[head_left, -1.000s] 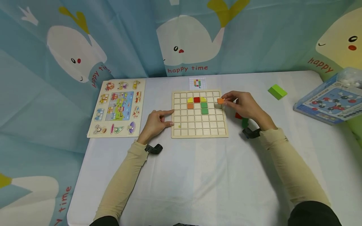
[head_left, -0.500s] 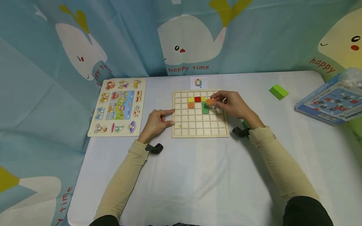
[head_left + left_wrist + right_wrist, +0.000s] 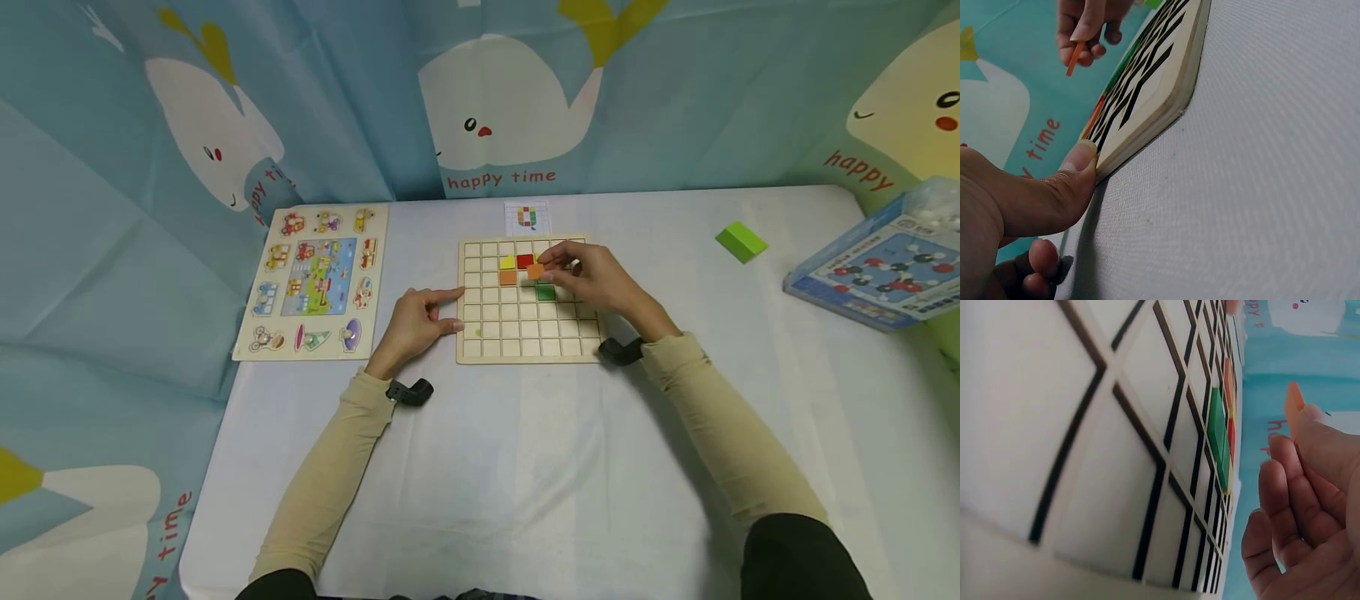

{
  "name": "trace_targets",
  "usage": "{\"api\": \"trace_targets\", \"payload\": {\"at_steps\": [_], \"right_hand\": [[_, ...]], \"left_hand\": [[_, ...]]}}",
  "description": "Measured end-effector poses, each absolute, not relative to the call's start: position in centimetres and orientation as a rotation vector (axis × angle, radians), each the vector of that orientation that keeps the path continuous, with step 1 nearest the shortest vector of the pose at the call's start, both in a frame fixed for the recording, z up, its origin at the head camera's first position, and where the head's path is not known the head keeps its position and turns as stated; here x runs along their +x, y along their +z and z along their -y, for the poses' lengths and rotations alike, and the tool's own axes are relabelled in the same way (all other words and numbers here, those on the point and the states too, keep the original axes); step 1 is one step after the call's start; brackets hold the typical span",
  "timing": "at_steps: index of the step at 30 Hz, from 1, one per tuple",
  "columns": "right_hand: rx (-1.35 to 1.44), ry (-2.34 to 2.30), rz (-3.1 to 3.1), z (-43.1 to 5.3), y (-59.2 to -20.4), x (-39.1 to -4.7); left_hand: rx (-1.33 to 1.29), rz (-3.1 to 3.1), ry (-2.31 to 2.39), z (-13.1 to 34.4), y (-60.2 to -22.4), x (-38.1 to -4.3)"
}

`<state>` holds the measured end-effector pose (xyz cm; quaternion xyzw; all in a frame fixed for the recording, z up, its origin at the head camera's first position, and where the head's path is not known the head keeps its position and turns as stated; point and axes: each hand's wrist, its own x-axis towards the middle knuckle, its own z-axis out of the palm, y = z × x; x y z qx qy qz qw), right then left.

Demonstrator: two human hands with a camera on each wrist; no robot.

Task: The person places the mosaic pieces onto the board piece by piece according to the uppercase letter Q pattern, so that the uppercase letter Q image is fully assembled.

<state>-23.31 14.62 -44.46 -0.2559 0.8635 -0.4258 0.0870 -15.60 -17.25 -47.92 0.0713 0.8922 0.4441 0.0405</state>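
A wooden grid board lies on the white table. At its left edge is my left hand, with thumb and index finger stretched out against the side; in the left wrist view the thumb presses near a corner. Above the board, my right hand pinches an orange square tile between thumb and fingers, clear of the grid in the right wrist view. Set in the grid are a yellow tile, a red tile, another orange tile and a green tile. My right fingers hide some tiles.
Behind the board lies a small pattern card. A vehicle puzzle board is at the left. To the right are a green block and a blue box. A whale-print curtain hangs behind the table.
My right hand has carried the orange tile leftward, from the board's right edge to over the placed tiles. The left hand stays at the board's left edge.
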Motion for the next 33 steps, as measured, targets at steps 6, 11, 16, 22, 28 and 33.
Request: {"api": "trace_targets", "payload": {"at_steps": [6,11,16,22,28,33], "right_hand": [[-0.842,-1.274,-2.549,-13.8,-44.9,-23.3],[-0.907,-1.263,-2.531,-13.0,-45.1,-23.2],[-0.955,-1.217,-2.542,-12.1,-45.4,-23.3],[-1.013,-1.145,-2.552,-11.3,-45.6,-23.5],[-1.049,-1.077,-2.572,-10.8,-45.7,-23.4],[-1.023,-1.014,-2.586,-10.7,-45.6,-23.3]], "left_hand": [[0.217,-2.736,1.359,17.3,-47.9,-15.6],[0.211,-2.734,1.366,17.4,-48.0,-15.7],[0.219,-2.734,1.366,17.4,-48.0,-15.7],[0.219,-2.738,1.361,17.4,-48.0,-15.7],[0.213,-2.733,1.36,17.4,-48.0,-15.7],[0.206,-2.732,1.359,17.4,-48.0,-15.7]]}}
